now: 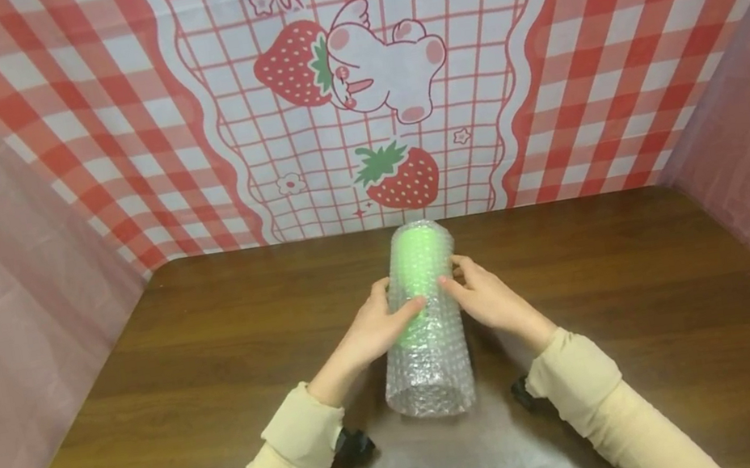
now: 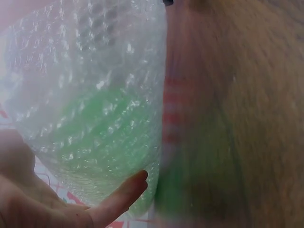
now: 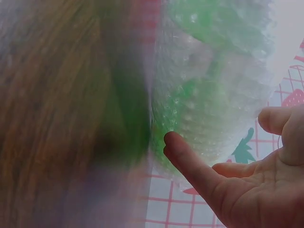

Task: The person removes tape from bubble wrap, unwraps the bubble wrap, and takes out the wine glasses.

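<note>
One bubble-wrapped green bundle (image 1: 436, 322) on the surface (image 1: 202, 351), lengthwise away from me. My left hand (image 1: 377, 329) grips its left side, thumb on top; my right hand (image 1: 494, 301) holds its right, thumb on the wrap. Reads as the wrapping step; bundle's near end shows no green, so next move probably wants that tucked. Room left and right of bundle; backdrop (image 1: 393, 116) near its far end.

A clear bubble-wrap tube (image 1: 431, 368) lies lengthwise on the table (image 1: 172, 397), a green object (image 1: 417, 256) inside its far part
</note>
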`<state>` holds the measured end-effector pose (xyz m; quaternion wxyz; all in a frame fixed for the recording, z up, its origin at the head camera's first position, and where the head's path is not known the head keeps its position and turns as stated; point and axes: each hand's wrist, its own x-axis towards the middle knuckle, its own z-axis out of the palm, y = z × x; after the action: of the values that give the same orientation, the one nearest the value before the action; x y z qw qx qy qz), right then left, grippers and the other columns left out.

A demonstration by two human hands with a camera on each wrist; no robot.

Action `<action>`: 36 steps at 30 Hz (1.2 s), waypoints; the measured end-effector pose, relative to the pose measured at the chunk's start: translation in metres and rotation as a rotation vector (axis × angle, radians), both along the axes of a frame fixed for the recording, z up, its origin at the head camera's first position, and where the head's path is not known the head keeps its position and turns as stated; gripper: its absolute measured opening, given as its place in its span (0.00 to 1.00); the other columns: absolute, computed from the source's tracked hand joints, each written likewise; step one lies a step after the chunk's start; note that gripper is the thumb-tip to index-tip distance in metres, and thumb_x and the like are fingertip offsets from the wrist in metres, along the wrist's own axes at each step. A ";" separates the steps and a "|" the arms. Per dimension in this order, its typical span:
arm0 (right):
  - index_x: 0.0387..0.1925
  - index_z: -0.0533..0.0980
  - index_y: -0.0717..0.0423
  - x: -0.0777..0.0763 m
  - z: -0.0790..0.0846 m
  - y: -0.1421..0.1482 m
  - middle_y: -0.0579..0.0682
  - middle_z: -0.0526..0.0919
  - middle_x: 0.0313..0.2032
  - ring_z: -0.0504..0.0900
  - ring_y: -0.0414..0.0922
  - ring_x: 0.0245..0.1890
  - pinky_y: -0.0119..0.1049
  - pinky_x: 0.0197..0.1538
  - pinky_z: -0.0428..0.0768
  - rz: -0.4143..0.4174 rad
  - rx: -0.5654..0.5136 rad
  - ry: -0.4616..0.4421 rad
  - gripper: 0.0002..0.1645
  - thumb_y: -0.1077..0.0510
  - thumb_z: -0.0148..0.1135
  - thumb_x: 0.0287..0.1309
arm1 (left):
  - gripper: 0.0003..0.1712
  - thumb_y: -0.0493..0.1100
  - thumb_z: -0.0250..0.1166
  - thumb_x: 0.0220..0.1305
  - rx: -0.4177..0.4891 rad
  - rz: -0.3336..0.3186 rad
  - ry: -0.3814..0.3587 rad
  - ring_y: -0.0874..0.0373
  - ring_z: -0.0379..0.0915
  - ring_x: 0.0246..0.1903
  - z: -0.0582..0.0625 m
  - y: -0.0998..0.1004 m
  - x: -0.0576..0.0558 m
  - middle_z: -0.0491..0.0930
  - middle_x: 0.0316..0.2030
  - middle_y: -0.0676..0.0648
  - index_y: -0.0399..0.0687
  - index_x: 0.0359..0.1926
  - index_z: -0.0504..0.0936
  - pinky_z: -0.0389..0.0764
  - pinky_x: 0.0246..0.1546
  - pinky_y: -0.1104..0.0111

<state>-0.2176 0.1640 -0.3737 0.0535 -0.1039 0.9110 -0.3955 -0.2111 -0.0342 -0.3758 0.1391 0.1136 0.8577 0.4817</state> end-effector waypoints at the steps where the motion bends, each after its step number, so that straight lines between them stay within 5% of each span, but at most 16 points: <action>1: 0.66 0.47 0.66 0.000 0.000 0.001 0.68 0.63 0.60 0.68 0.61 0.57 0.54 0.57 0.69 0.002 0.001 -0.005 0.40 0.41 0.38 0.66 | 0.49 0.65 0.54 0.58 0.011 0.004 -0.007 0.38 0.63 0.57 0.000 0.000 0.000 0.58 0.63 0.32 0.39 0.68 0.46 0.71 0.52 0.47; 16: 0.67 0.45 0.65 -0.001 -0.002 0.006 0.68 0.65 0.59 0.71 0.60 0.54 0.52 0.55 0.72 0.012 -0.047 -0.068 0.39 0.41 0.36 0.67 | 0.45 0.60 0.56 0.59 0.160 0.062 -0.068 0.43 0.66 0.54 -0.008 0.009 0.004 0.60 0.61 0.35 0.40 0.67 0.49 0.74 0.50 0.52; 24: 0.67 0.45 0.64 0.000 -0.004 0.006 0.68 0.66 0.58 0.74 0.59 0.51 0.51 0.53 0.74 0.025 -0.046 -0.085 0.40 0.41 0.37 0.66 | 0.46 0.58 0.57 0.58 0.092 0.055 -0.044 0.41 0.60 0.58 -0.006 0.007 0.005 0.54 0.63 0.34 0.37 0.67 0.49 0.67 0.56 0.49; 30: 0.68 0.45 0.61 0.000 -0.004 0.004 0.66 0.66 0.58 0.74 0.58 0.51 0.50 0.51 0.75 0.030 -0.035 -0.086 0.41 0.39 0.39 0.65 | 0.47 0.52 0.56 0.57 0.099 0.028 -0.004 0.39 0.47 0.64 -0.004 0.003 0.002 0.39 0.68 0.41 0.51 0.71 0.39 0.59 0.58 0.41; 36: 0.68 0.46 0.60 0.001 -0.005 0.001 0.65 0.66 0.58 0.74 0.57 0.51 0.49 0.50 0.76 0.037 -0.051 -0.091 0.41 0.39 0.41 0.64 | 0.41 0.47 0.55 0.56 0.101 0.025 0.041 0.41 0.48 0.64 -0.003 0.001 0.001 0.45 0.67 0.43 0.56 0.70 0.48 0.60 0.58 0.42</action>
<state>-0.2163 0.1651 -0.3785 0.0997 -0.1040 0.8952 -0.4218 -0.2103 -0.0334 -0.3789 0.1095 0.1196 0.8364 0.5235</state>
